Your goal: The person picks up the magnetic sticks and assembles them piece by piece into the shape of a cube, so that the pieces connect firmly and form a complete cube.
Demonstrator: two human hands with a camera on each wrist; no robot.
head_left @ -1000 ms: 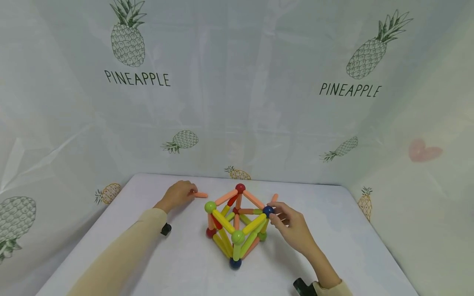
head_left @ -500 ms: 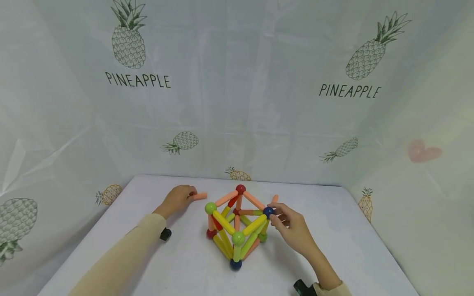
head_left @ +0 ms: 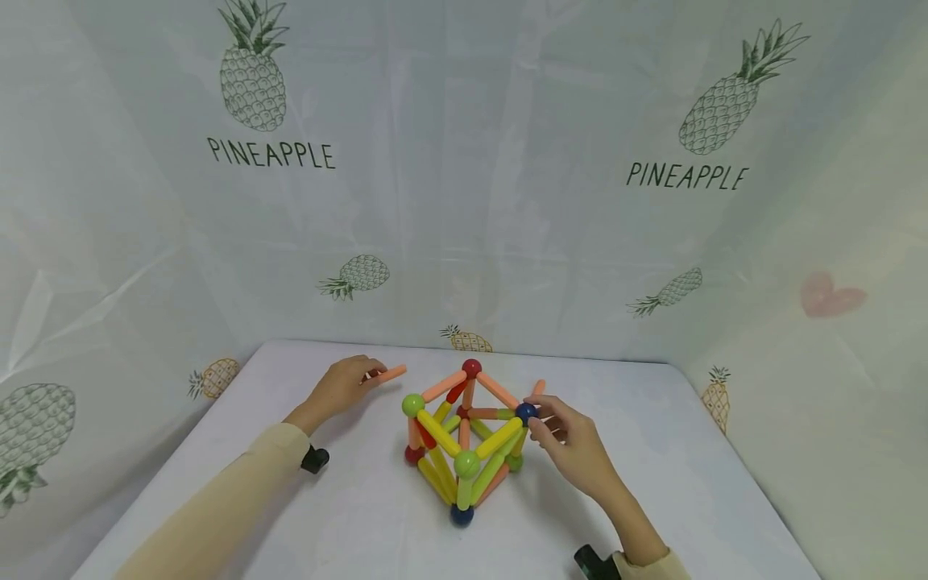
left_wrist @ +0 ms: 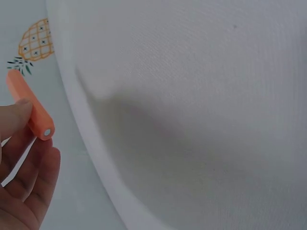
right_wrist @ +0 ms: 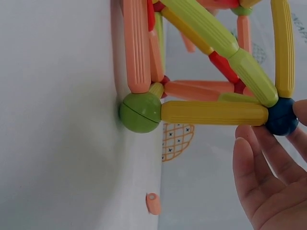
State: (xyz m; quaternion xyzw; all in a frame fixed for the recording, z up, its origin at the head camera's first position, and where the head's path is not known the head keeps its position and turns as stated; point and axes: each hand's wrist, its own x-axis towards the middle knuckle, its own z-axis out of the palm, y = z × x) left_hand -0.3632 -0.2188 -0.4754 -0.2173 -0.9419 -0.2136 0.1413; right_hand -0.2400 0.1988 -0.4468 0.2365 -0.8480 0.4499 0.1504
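In the head view, my left hand (head_left: 337,393) pinches an orange magnetic stick (head_left: 394,373) near the back left of the table. Seen from the left wrist, thumb and fingers grip this stick, and a round metal tip (left_wrist: 47,132) shows at its near end. A cube-like frame of magnetic sticks and balls (head_left: 438,435) stands mid-table, in orange, yellow, green and red. My right hand (head_left: 576,443) holds the dark blue ball (right_wrist: 281,116) at the frame's upper right corner. Below that ball, a yellow stick (right_wrist: 213,113) runs down to a green ball (right_wrist: 140,112) on the table.
A loose orange stick (head_left: 539,387) lies behind my right hand. The white table (head_left: 348,515) has its back edge against a curtain (head_left: 464,201) printed with pineapples. Small black cameras are worn on the left wrist (head_left: 315,459) and right wrist (head_left: 596,563).
The orange stick in my left hand has gone from lying nearly level to slanting, its far end raised. The left wrist has shifted slightly left. My right hand and the frame stay put.
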